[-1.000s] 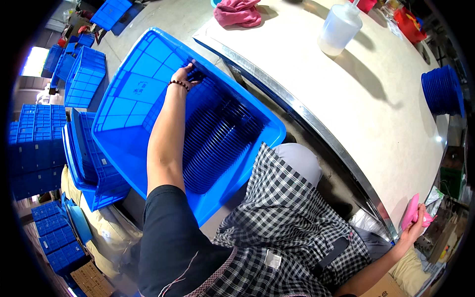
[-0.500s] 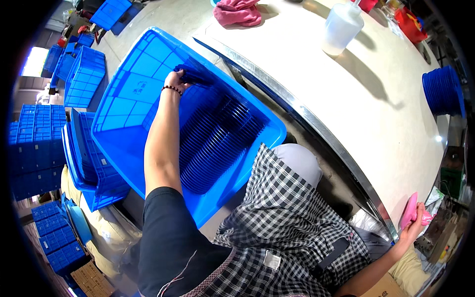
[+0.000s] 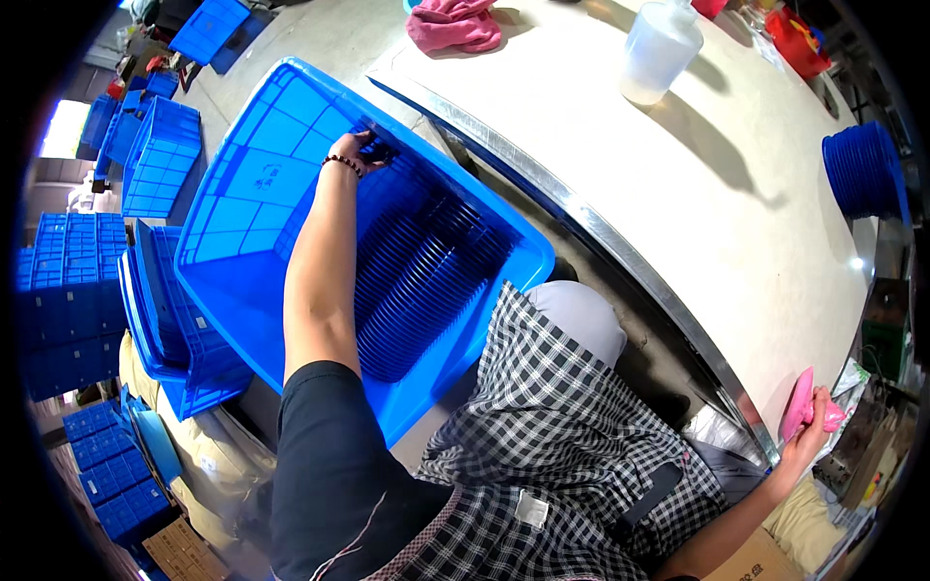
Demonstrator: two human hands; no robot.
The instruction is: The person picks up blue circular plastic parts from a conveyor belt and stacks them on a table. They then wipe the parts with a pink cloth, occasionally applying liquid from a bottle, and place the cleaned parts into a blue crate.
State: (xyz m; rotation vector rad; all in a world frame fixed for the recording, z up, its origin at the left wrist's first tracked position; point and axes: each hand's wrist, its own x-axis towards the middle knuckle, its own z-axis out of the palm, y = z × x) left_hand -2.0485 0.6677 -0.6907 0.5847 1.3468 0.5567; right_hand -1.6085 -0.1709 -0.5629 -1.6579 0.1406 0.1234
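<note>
A large blue crate point(image 3: 254, 179) stands tilted before me, holding rows of thin dark blue round discs point(image 3: 417, 300) packed on edge. My left hand point(image 3: 354, 152) reaches inside, near the far wall. Its fingers curl around a dark blue piece point(image 3: 378, 147) that looks like more of the same discs; shadow hides the fingertips and how many there are. Far to the right, my right hand point(image 3: 810, 428) is closed on a crumpled pink cloth point(image 3: 798, 405) at the corner of the white table.
The white table point(image 3: 581, 126) with a metal edge carries a translucent bottle point(image 3: 661, 53), a dark pink cloth point(image 3: 450, 24) and a stack of blue discs point(image 3: 860, 172). Blue crates point(image 3: 77, 281) are piled at the left, with a cardboard box point(image 3: 184, 552) lower down.
My left hand has moved slightly right and its dark blue piece sits deeper against the crate wall, less of it showing. The right hand keeps the pink cloth, nearly still.
</note>
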